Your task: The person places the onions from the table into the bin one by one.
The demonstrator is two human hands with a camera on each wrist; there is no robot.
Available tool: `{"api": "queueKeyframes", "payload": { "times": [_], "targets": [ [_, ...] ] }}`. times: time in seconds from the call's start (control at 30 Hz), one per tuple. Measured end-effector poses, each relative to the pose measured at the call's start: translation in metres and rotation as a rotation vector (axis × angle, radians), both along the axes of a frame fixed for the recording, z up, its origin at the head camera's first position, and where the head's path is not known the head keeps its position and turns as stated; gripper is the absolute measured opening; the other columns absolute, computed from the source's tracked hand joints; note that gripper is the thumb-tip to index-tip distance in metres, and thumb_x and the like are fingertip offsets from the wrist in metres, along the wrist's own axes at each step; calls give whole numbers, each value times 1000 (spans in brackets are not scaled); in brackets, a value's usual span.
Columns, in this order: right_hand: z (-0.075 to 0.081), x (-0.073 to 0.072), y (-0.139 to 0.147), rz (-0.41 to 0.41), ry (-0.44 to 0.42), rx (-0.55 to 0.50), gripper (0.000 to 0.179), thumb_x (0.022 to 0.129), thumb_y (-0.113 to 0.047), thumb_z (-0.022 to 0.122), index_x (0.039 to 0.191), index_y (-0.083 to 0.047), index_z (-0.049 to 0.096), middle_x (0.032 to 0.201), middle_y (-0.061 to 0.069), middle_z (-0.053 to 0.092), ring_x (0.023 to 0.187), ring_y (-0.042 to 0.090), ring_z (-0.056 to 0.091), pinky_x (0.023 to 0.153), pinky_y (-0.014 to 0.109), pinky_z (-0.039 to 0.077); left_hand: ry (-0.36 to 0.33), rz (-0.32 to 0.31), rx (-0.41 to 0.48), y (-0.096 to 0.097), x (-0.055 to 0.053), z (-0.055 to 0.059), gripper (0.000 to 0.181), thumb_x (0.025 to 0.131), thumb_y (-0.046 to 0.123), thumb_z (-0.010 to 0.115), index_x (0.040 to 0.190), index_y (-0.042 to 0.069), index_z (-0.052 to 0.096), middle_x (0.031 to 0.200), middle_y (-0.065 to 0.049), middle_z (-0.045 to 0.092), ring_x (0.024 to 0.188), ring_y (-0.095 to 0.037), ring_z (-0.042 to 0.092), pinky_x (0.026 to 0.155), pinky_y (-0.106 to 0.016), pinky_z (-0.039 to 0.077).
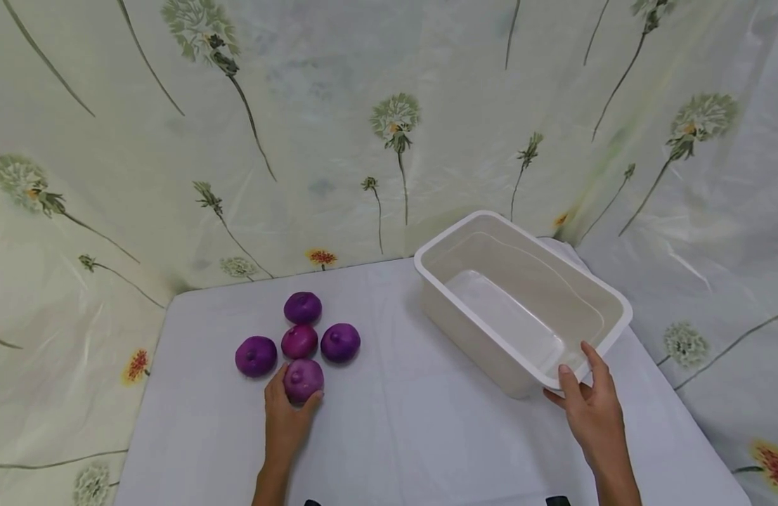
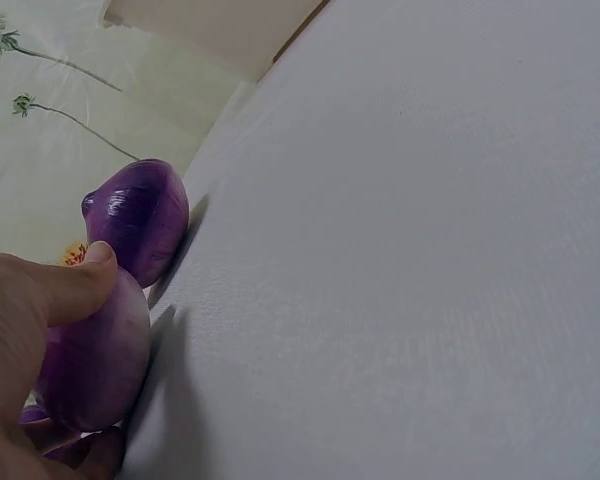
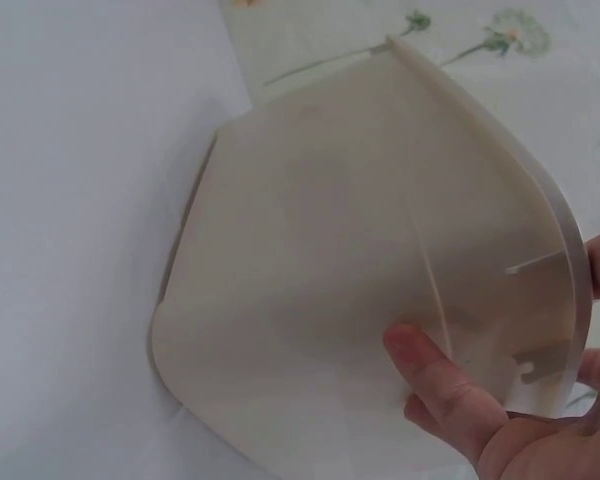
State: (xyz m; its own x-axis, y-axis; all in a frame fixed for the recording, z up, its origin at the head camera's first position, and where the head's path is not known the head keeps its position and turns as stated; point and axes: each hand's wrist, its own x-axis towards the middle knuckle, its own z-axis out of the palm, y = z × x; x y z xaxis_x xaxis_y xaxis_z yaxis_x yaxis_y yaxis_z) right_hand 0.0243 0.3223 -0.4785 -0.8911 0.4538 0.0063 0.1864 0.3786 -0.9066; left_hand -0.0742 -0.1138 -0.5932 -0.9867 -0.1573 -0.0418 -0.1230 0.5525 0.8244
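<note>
At the front of a cluster of purple onions, my left hand (image 1: 284, 420) grips the nearest, paler onion (image 1: 303, 381) between thumb and fingers. The left wrist view shows the thumb across the top of this onion (image 2: 102, 350) and fingertips under its lower side. Behind it lie a reddish-purple onion (image 1: 299, 341) and darker ones to the left (image 1: 256, 356), right (image 1: 341, 343) and back (image 1: 303, 308). My right hand (image 1: 596, 414) holds the near corner of a white plastic bin (image 1: 467, 346), digits on both sides of its rim; in the right wrist view, fingers press the bin's outer wall (image 3: 310, 240).
A white cloth covers the table (image 1: 439, 443), with the bin standing angled at its back right. Behind and beside the table hangs a dandelion-patterned curtain (image 1: 313, 140). Two small dark objects poke in at the bottom edge of the head view.
</note>
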Motion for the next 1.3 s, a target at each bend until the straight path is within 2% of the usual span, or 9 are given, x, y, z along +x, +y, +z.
{"api": "queueKeyframes", "payload": {
  "times": [0.17,0.27,0.43,0.6,0.7,0.97,1.1,1.2,1.3],
  "targets": [
    [0,1,1,0,-2,-2,67,106,-28,45,161,-17,8,152,25,23,114,17,60,76,28,60,-8,13,7,2,1,0,86,84,25,81,153,9,32,150,-23,35,138,-39,40,113,-62,33],
    [1,1,1,6,4,-5,67,106,-28,45,161,-17,8,152,25,23,115,17,60,76,27,60,-2,20,9,2,2,0,86,85,25,80,153,8,32,150,-23,36,138,-40,41,113,-63,34],
    [1,2,2,11,8,-5,68,106,-30,45,161,-18,8,152,25,22,120,26,58,77,25,59,-11,31,24,1,4,-1,86,85,27,80,154,9,32,152,-22,36,139,-40,40,113,-61,34],
    [1,2,2,9,10,-11,68,106,-29,45,161,-19,8,152,25,22,116,14,59,77,25,59,-14,39,21,1,7,2,86,85,28,79,154,7,32,151,-24,37,140,-41,40,114,-61,33],
    [0,2,2,7,9,-7,67,106,-28,45,161,-20,8,152,25,22,115,15,59,76,25,59,-25,46,18,1,10,6,86,86,28,79,154,7,32,151,-25,36,140,-42,39,114,-62,33],
    [0,1,0,7,14,-8,66,107,-26,44,162,-20,7,152,26,21,125,48,52,76,27,60,-25,39,27,1,15,20,86,87,27,78,154,3,31,150,-27,36,139,-44,40,113,-62,34],
    [0,1,-1,0,11,-6,66,107,-25,44,162,-20,7,152,24,22,124,46,53,76,27,60,4,26,45,2,15,24,86,87,28,79,154,4,31,148,-25,38,135,-40,45,108,-57,42],
    [1,1,-1,-2,7,-1,66,107,-26,44,162,-20,7,152,24,23,123,42,55,76,28,60,55,12,53,5,15,29,84,86,26,80,152,4,34,146,-24,41,130,-36,49,103,-53,49],
    [1,1,-1,4,9,-4,67,107,-28,44,162,-20,7,153,25,22,124,44,54,76,29,60,100,-9,50,9,13,37,82,85,24,80,151,4,35,144,-23,43,126,-35,52,99,-52,51]
  ]
}}
